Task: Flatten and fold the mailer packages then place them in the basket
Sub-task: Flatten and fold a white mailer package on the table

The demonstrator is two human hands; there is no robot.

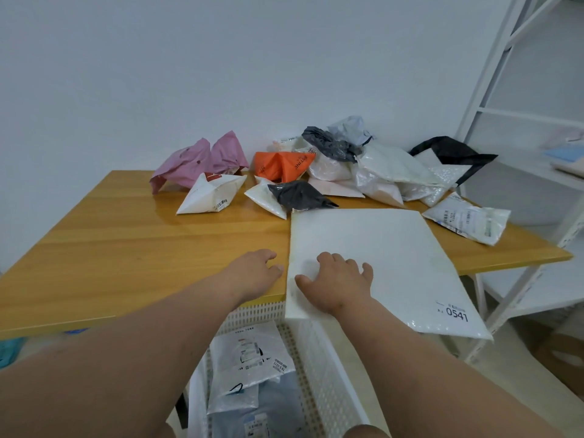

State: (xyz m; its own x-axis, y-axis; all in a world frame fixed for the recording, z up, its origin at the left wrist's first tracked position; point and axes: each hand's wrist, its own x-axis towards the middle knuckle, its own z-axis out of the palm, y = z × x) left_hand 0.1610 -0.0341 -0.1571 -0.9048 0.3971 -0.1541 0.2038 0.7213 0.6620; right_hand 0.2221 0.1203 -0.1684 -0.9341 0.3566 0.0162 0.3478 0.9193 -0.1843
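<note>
Mailer packages [331,172] are heaped at the far side of the wooden surface [126,241], against the wall; pink [199,159], orange [281,165], black [300,194] and white pieces are seen crumpled among them; one large white mailer [395,263] is laid flat at the near right, its near end overhanging the surface edge and reaching over the basket rim; a label reading 0541 is noted at its near right corner. Open surface is observed to the left of the flat mailer, between the heap and the near edge; a white shelf frame [493,99] stands just beside the right end.

Basket [319,358], white and perforated, is placed below the near edge; flat white mailers with printed labels [252,355] are lying inside, with a bluish piece beneath.

Right hand [338,282] is pressed palm-down on the flat mailer near its left edge; fingers [328,257] are spread and only slightly bent, nothing gripped. Left hand [256,273] is rested on the bare surface just beside that edge; its fingers are loosely curled, nothing held; both forearms are extended forward over the basket.
</note>
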